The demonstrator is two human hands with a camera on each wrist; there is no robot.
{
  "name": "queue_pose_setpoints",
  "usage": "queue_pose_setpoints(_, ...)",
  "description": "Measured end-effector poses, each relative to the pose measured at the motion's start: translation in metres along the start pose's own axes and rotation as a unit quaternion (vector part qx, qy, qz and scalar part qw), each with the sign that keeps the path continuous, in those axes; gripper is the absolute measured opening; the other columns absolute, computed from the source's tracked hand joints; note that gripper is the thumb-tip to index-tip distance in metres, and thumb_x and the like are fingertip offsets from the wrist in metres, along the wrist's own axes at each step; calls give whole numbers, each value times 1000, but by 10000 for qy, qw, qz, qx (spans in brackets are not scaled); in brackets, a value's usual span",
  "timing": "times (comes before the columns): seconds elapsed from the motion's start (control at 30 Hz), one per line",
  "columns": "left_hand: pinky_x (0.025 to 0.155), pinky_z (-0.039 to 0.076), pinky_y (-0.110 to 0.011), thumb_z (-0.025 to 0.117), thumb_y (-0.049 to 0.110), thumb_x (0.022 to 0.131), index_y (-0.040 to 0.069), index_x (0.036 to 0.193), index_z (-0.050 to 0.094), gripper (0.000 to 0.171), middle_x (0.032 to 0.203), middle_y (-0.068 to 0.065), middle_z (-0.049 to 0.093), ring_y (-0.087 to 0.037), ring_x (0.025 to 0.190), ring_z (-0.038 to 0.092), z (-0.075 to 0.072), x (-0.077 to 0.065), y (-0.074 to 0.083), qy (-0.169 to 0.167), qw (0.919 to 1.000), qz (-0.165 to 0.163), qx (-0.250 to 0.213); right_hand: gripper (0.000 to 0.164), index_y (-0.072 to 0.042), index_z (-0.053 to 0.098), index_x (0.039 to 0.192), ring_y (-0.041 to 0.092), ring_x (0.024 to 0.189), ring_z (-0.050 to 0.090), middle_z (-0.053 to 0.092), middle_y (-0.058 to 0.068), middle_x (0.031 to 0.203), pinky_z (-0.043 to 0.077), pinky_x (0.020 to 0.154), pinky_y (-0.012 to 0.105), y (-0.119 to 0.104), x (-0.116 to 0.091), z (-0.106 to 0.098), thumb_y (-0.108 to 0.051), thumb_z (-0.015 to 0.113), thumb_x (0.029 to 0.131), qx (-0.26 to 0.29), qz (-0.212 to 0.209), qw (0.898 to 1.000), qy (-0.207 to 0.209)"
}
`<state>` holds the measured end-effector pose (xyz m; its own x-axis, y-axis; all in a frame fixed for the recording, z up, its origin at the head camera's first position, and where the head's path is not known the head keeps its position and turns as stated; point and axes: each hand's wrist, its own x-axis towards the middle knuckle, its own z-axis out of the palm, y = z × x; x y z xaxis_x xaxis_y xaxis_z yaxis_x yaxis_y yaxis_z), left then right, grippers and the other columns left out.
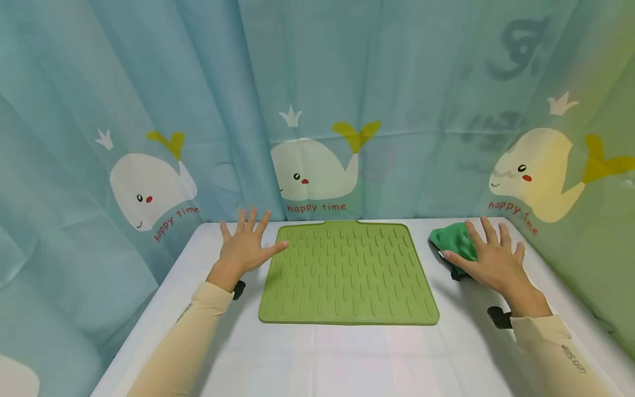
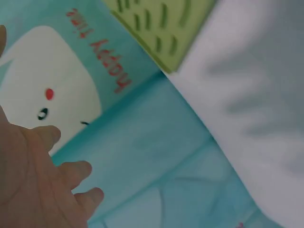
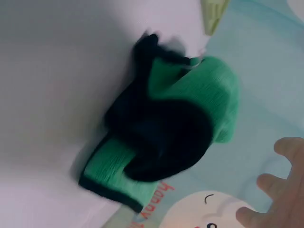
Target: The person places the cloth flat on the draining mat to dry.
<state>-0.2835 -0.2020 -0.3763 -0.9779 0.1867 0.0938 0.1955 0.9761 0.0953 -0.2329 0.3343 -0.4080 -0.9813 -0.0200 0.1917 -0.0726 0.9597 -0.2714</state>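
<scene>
My left hand is held out with fingers spread, its thumb overlapping the left edge of a green ridged mat in the head view. Nothing is in that hand; its palm and several fingers show in the left wrist view. On the table's right side lies a crumpled green cloth item with dark edging. My right hand, fingers spread and holding nothing, overlaps it in the head view. From the right wrist, the green cloth item appears bunched up, with the fingers apart from it.
A white-covered table carries the mat and the cloth item. Blue curtains printed with whales hang along its back and sides. Each wrist wears a small dark device, such as the right one, below a beige sleeve.
</scene>
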Motion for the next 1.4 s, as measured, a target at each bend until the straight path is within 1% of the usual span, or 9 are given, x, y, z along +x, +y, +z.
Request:
queue_pose_setpoints(0.13, 117, -3, -78, 46, 77, 94, 25, 166, 12, 95, 172, -19, 9, -44, 159, 3, 7, -4, 14, 75, 9990, 80, -442, 103, -13, 8, 166, 63, 147, 6, 6, 30, 166, 12, 101, 85, -10, 0, 2, -66, 59, 94, 269, -105, 9996, 75)
queue_pose_setpoints(0.23, 118, 2, -76, 49, 72, 96, 22, 166, 19, 90, 170, -21, 19, -45, 158, 11, 11, -4, 21, 211, 9964, 90, -815, 97, -9, 12, 165, 65, 141, 16, 15, 34, 161, 18, 100, 82, -18, 3, 2, -56, 62, 97, 571, -199, 9980, 190)
queue_pose_setpoints(0.3, 119, 9, -76, 52, 67, 98, 18, 163, 28, 85, 165, -21, 31, -45, 155, 24, 13, -3, 25, 306, 9940, 104, -1046, 93, -6, 16, 164, 66, 138, 19, 19, 36, 158, 20, 99, 82, -23, 7, 2, -51, 64, 98, 785, -185, 9964, 260)
queue_pose_setpoints(0.43, 113, 33, -68, 59, 57, 99, 10, 152, 48, 71, 149, -21, 55, -44, 139, 49, 16, -2, 27, 417, 9903, 93, -1326, 83, 0, 24, 160, 69, 134, 23, 24, 40, 154, 21, 97, 81, -30, 13, 3, -46, 61, 101, 1219, -51, 9916, 432)
queue_pose_setpoints(0.53, 105, 45, -60, 61, 51, 100, 7, 146, 56, 64, 142, -20, 61, -42, 130, 58, 21, -1, 25, 363, 9883, -21, -1483, 77, 2, 28, 158, 69, 132, 24, 25, 43, 152, 21, 97, 81, -34, 15, 4, -43, 57, 103, 1536, 111, 9863, 586)
queue_pose_setpoints(0.8, 92, 53, -55, 67, 36, 100, 8, 141, 59, 51, 132, -20, 67, -39, 115, 67, 36, 2, 5, 111, 9837, -500, -1726, 73, 3, 29, 157, 67, 133, 21, 21, 44, 152, 19, 99, 79, -25, 17, 9, -40, 56, 104, 1682, 535, 9814, 751)
queue_pose_setpoints(0.93, 90, 54, -55, 68, 24, 99, 7, 140, 60, 45, 128, -22, 68, -40, 111, 67, 42, 2, -4, 106, 9774, -641, -2011, 77, 4, 24, 158, 68, 135, 17, 17, 45, 153, 21, 97, 79, -18, 18, 12, -42, 55, 104, 1598, 747, 9826, 572)
queue_pose_setpoints(1.13, 86, 55, -51, 67, 21, 99, 6, 138, 61, 42, 123, -19, 69, -36, 104, 67, 53, 3, -11, -83, 9671, -879, -2384, 84, 5, 17, 159, 70, 134, 17, 15, 47, 152, 21, 97, 80, -8, 20, 19, -45, 55, 103, 1540, 900, 9836, 284)
queue_pose_setpoints(1.4, 85, 54, -48, 71, 17, 96, 5, 137, 62, 44, 114, -15, 70, -30, 95, 67, 62, 6, -11, -229, 9657, -893, -2428, 96, 9, 4, 160, 74, 134, 13, 10, 49, 154, 16, 104, 83, 3, 22, 32, -49, 55, 102, 1510, 941, 9836, -301)
